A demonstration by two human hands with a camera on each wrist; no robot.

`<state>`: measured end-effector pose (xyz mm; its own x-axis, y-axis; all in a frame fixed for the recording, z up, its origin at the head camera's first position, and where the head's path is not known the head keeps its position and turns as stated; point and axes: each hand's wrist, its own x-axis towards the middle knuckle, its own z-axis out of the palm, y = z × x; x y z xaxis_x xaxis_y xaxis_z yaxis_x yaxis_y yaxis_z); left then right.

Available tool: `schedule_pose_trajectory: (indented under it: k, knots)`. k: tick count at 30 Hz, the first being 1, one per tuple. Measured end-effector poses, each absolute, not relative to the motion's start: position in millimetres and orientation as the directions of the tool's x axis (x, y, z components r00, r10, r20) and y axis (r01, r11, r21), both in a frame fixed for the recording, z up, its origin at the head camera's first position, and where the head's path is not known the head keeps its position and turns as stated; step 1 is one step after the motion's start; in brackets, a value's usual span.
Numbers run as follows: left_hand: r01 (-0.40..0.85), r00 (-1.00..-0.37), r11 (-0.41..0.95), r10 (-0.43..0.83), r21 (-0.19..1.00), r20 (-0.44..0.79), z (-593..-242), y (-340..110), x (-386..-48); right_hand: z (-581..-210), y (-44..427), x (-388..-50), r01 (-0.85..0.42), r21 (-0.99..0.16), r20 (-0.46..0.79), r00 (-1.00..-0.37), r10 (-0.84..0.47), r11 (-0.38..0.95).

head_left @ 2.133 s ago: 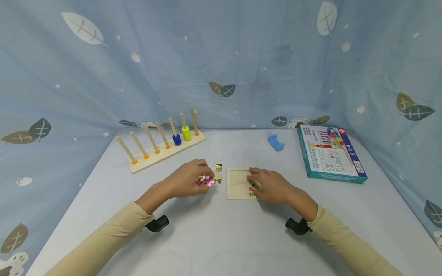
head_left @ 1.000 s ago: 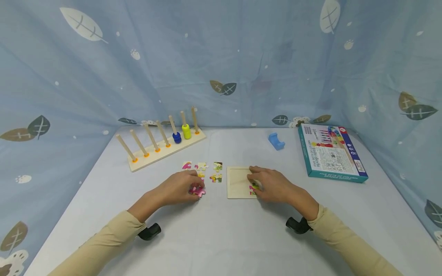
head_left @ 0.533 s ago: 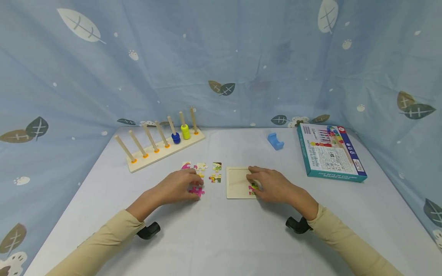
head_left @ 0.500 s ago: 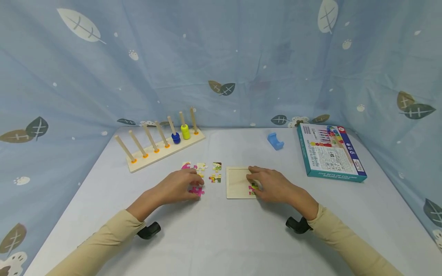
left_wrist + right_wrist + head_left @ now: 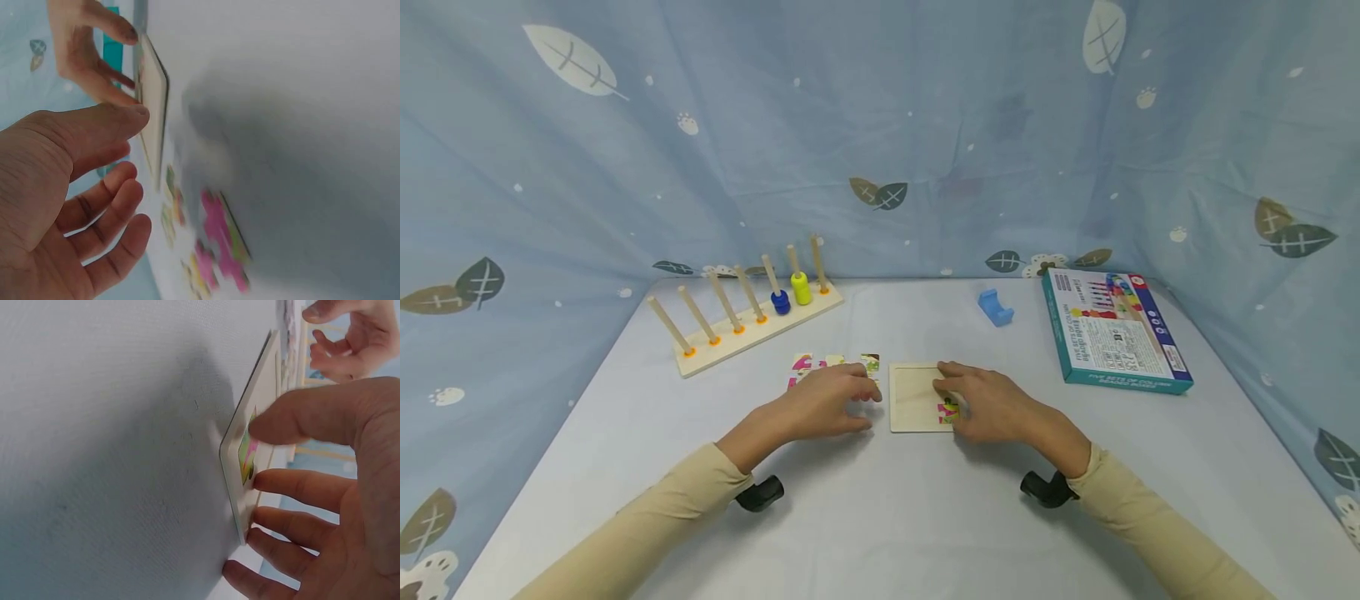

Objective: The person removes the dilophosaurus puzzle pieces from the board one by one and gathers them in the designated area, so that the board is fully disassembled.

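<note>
My left hand [image 5: 831,402] hovers between the loose puzzle pieces and the wooden puzzle tray [image 5: 915,392], its fingers loosely bent with nothing in them. In the left wrist view, pink puzzle pieces [image 5: 219,234] lie on the table below this hand. My right hand [image 5: 996,406] rests at the tray's right side. In the right wrist view its thumb touches a pink and green puzzle piece [image 5: 247,450] set in the tray's near right corner, while the fingers extend along the tray's edge. Some loose puzzle pieces [image 5: 802,363] are hidden behind the left hand in the head view.
A wooden peg stand [image 5: 752,332] with blue beads [image 5: 780,302] and yellow-green beads [image 5: 801,289] stands at back left. A light-blue plastic piece [image 5: 996,308] lies behind the tray. To the right lies a flat toy box [image 5: 1116,333]. A patterned curtain hangs behind the white table.
My left hand goes from over the tray-side pieces to the pink pieces further left, then lifts away from them and moves right towards the tray, holding nothing. The right hand stays on the tray.
</note>
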<state>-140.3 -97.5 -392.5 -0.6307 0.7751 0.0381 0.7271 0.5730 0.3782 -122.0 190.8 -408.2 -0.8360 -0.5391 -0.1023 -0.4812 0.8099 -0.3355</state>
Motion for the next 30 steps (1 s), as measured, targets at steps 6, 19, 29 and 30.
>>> schedule_pose_trajectory:
  k: [6,19,29,30]
  knots:
    - [0.766,-0.585,0.541,0.811,0.347,0.025,-393.6,-67.4,-144.0,-407.9,194.0,-123.1,-0.481,-0.36,-0.111,-0.829,-0.548,0.799]
    - [0.811,-0.534,0.509,0.846,0.287,0.008,-402.3,-13.8,-150.0,-405.7,207.0,-132.7,-0.474,-0.364,-0.126,-0.828,-0.547,0.801]
    - [0.813,-0.527,0.513,0.849,0.276,-0.029,-407.8,9.9,-154.0,-409.1,212.8,-135.7,-0.475,-0.396,-0.11,-0.825,-0.554,0.786]
    - [0.812,-0.523,0.509,0.852,0.287,-0.031,-407.8,11.5,-154.6,-409.5,213.5,-135.5,-0.467,-0.402,-0.113,-0.828,-0.549,0.788]
